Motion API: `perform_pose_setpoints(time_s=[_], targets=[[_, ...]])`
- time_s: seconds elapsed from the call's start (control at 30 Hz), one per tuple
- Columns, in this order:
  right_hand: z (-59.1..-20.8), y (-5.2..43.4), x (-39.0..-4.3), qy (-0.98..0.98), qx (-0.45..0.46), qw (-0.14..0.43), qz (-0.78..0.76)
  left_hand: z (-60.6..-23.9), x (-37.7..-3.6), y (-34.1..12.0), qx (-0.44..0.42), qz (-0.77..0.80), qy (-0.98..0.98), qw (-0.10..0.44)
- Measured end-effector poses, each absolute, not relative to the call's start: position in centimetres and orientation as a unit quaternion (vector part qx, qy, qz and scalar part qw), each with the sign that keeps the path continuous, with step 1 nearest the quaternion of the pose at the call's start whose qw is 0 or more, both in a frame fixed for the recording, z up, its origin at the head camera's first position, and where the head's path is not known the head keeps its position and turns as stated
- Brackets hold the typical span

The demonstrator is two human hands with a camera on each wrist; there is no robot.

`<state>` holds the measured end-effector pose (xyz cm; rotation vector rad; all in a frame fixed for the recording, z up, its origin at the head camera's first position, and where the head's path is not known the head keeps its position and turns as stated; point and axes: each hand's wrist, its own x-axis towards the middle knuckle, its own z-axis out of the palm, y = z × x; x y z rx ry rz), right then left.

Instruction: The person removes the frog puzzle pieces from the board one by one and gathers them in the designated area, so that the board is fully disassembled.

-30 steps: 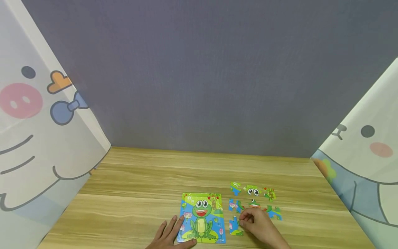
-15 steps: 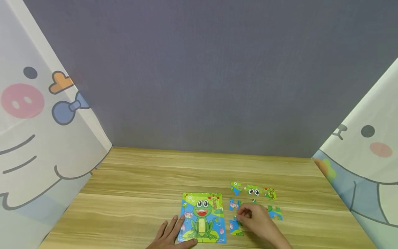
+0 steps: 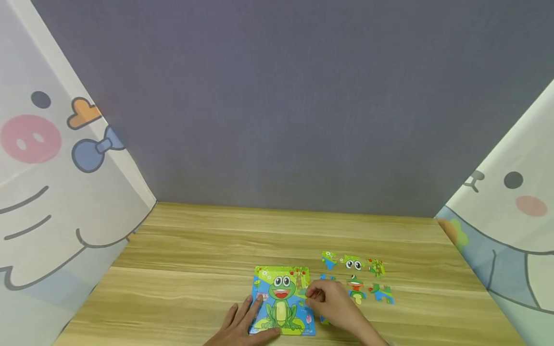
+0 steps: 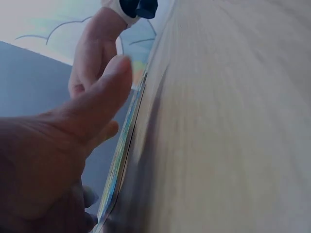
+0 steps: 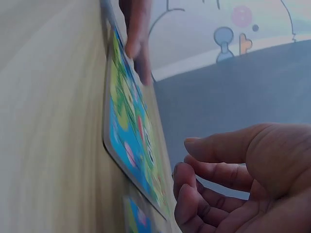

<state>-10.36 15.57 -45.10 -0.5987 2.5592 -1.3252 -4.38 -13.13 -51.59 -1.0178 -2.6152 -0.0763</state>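
Two hands are seen at the frog puzzle board (image 3: 282, 300): its left edge is pressed by the flat, spread left hand (image 3: 242, 323), while its right edge is met by the right hand (image 3: 331, 303), fingers curled; whether anything is pinched cannot be told. Loose pieces (image 3: 356, 281) lie right of the board.

Left hand (image 3: 242, 324) flat, right hand (image 3: 333, 305) curled

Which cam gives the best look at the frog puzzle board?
Head view: the frog puzzle board shows face-on, whole picture readable. Right wrist sees it at a steep slant, blurred. Left wrist catches only its thin edge.
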Motion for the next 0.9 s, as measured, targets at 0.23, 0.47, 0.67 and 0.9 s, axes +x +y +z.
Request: perform_pose_setpoints(time_s=[0.23, 0.47, 0.67, 0.9], targets=[[-45.6, 13.3, -9.9, 0.861, -0.215, 0.114, -0.447, -51.5, -4.8, -11.9, -0.385, -0.031, -0.909, 0.16], [-46.3, 12.3, -9.6, 0.87, -0.218, 0.109, -0.429, -51.8, -4.9, -11.2, -0.394, 0.004, -0.894, 0.211], [-46.6, 11.9, -9.4, 0.892, -0.223, 0.096, -0.382, -51.9, -4.9, -11.2, -0.392, 0.015, -0.895, 0.21], [-46.8, 11.3, -8.7, 0.915, -0.222, 0.089, -0.325, -52.3, -5.0, -11.2, -0.395, 0.027, -0.891, 0.221]])
